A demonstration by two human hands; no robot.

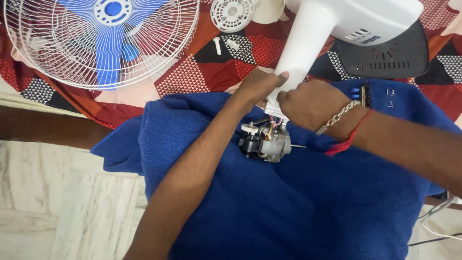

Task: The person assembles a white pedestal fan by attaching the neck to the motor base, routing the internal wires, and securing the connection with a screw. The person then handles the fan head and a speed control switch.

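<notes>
A white fan stand neck (pixel 304 48) slants down from the white and black base (pixel 385 43) to a bare grey motor (pixel 265 141) with coloured wires, resting on a blue towel (pixel 288 207). My left hand (pixel 260 85) grips the lower end of the neck from the left, thumb laid on it. From the right, my right hand (pixel 308 103), with a chain bracelet and red thread at the wrist, closes on the same lower end just above the motor.
A white wire fan guard with blue blades (pixel 103 41) lies at the top left on a red patterned cloth (pixel 202 72). A round white grille part (pixel 232 13), two small white pieces (pixel 225 45) and small screws (pixel 391 96) lie nearby. Marble floor is at lower left.
</notes>
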